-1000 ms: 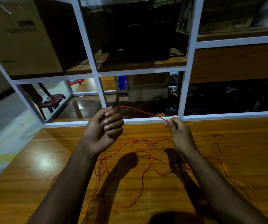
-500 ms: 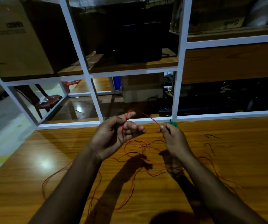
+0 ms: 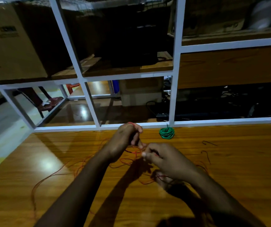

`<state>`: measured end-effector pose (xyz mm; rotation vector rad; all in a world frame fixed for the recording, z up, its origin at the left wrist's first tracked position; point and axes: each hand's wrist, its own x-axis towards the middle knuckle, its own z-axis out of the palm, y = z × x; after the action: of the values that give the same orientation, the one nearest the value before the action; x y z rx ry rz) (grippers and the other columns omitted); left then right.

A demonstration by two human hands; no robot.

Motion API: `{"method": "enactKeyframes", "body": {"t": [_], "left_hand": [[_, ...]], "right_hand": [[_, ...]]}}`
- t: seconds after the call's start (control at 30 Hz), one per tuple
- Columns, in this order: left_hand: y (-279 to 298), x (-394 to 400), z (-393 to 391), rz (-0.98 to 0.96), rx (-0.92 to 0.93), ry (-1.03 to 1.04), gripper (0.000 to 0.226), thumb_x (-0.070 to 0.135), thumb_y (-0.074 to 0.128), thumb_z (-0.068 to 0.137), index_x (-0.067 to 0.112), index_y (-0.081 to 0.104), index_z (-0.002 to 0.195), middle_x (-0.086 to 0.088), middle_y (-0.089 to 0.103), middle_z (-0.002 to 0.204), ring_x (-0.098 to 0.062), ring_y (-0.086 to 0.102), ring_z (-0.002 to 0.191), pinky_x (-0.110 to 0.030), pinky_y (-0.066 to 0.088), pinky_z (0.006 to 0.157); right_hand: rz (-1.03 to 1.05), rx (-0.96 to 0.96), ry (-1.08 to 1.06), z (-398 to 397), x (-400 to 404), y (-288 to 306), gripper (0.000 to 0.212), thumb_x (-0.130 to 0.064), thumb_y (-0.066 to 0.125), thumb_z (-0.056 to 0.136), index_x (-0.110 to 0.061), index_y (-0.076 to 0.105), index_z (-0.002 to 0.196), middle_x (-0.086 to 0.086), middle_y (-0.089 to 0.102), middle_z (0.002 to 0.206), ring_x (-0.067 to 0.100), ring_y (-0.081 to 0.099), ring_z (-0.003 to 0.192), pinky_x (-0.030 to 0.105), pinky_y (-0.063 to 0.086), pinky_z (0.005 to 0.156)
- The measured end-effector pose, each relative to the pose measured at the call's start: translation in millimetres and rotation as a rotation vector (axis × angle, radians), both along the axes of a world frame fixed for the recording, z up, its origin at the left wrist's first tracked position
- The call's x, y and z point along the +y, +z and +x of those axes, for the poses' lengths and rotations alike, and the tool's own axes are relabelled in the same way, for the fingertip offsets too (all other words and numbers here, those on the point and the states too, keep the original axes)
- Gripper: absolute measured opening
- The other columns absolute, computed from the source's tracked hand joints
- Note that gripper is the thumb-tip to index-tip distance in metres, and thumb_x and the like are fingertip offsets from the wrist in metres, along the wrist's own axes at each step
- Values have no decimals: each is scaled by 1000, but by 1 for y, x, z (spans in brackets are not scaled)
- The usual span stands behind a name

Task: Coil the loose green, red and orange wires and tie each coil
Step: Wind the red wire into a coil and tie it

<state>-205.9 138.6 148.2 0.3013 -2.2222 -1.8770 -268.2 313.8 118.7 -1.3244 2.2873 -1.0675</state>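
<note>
Two bare hands met low over a glossy wooden table (image 3: 33, 202), and we worked them close together, nearly touching. Our left hand (image 3: 125, 140) was raised with its back to the camera, fingers curled, and a turn of red wire (image 3: 131, 123) crossed the top of its knuckles. Just to the right of it and a little nearer to us, our right hand (image 3: 166, 159) was closed in a pinch, thumb and forefinger pressed on the same red strand where it ran between the two hands. We could not tell how many turns sat around the left fingers, because the hand hid them.

Below and around both hands, loose red and orange wire (image 3: 49, 176) lay in a thin tangle on the wood, with one long loop trailing out well to the left of the left forearm. More strands showed under the right wrist; in the dim light we could not separate red from orange there.

Beyond the right hand, at the far edge of the table, sat a small coil of green wire (image 3: 166, 133), wound tight, with a short end sticking up. It rested just beside a white metal frame (image 3: 172, 99). Further right of the right hand, two short dark wire scraps (image 3: 209, 143) lay apart on the wood.

Behind the frame we saw shelves holding a cardboard box (image 3: 8, 46).
</note>
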Motion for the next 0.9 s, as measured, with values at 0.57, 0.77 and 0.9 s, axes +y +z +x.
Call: {"method": "enactKeyframes", "body": {"t": [0.57, 0.77, 0.9], "left_hand": [[11, 43, -5, 459, 9, -295, 52, 28, 18, 101, 0, 62, 96, -25, 72, 93, -34, 69, 96, -40, 54, 88], [20, 35, -5, 341, 109, -117, 36, 41, 30, 105, 21, 41, 78, 1, 21, 63, -18, 15, 57, -32, 18, 54], [25, 22, -9, 448, 211, -66, 32, 29, 26, 104, 22, 43, 77, 4, 25, 62, -10, 19, 51, -25, 17, 44]], "right_hand": [[-88, -15, -280, -29, 10, -41, 21, -21, 59, 98, -33, 67, 114, -13, 70, 102, 5, 64, 90, 28, 54, 72], [-86, 21, -359, -33, 12, -50, 17, -35, 47, 104, -27, 62, 107, -10, 60, 74, 6, 55, 65, 26, 37, 51], [-9, -26, -288, -35, 16, -57, 26, -35, 45, 105, -28, 63, 122, -7, 69, 115, 4, 61, 87, 23, 50, 68]]}}
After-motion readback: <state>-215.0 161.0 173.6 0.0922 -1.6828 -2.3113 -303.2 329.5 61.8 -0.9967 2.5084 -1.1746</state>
